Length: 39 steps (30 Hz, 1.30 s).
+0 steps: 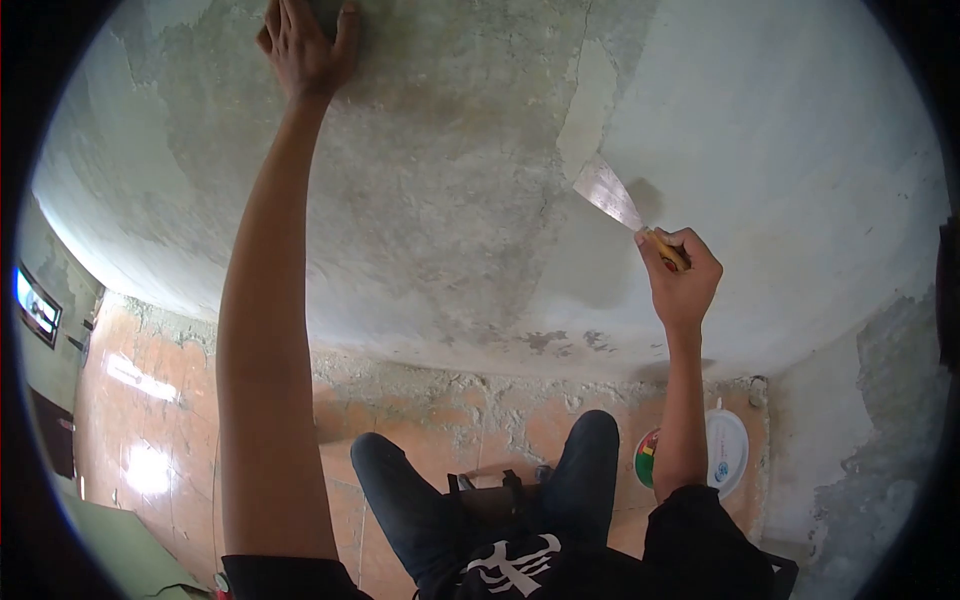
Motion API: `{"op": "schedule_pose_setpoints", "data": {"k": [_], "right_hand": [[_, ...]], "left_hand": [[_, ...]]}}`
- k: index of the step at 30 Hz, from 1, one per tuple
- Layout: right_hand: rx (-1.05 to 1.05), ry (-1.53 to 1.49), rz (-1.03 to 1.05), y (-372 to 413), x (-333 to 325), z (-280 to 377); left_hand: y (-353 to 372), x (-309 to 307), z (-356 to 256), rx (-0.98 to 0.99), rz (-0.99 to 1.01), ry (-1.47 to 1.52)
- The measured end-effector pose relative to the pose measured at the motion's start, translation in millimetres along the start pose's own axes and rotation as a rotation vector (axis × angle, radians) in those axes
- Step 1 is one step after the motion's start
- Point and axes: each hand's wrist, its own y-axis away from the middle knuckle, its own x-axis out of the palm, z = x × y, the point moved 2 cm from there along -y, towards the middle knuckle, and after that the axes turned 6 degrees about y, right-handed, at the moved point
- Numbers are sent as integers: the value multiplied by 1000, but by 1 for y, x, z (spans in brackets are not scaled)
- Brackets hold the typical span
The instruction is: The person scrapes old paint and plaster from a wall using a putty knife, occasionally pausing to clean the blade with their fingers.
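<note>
My left hand (308, 48) rests with spread fingers against the upper part of the wall (430, 190). In my right hand (685, 275) is a putty knife (608, 192), gripped by its yellowish wooden handle. The broad metal blade points up and to the left, its edge at the border of a pale patch of old paint (592, 110). Grey bare plaster shows to the left of the blade, and lighter paint covers the wall to its right.
Scraped flakes (490, 400) lie along the wall's foot on the orange tiled floor (345, 500). Beside my right forearm are a white lid (727, 450) and a colourful tub (646, 457). A side wall (830, 430) with peeling paint stands at right; a lit screen (38, 305) is at far left.
</note>
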Motion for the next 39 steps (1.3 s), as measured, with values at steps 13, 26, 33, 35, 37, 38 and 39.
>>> {"op": "schedule_pose_setpoints", "data": {"k": [13,26,33,35,37,38,39], "right_hand": [[-38,9,26,-9,-10,7],[113,-71,-77,44,16,-27],[110,-36,-79,43,15,-17],[65,-46,-87,41,19,-19],[92,-28,-103,43,23,-23],[101,-18,-102,44,22,-23],[138,-14,-78,43,24,-22]], "left_hand": [[2,-4,-2,-69,37,-26],[2,-4,-3,-41,-12,26],[2,-4,-4,-26,-16,35],[0,-5,-1,-26,-30,35],[1,-5,-2,-13,-23,15],[2,-3,-4,-19,-16,24],[2,-2,-3,-16,-23,26]]}}
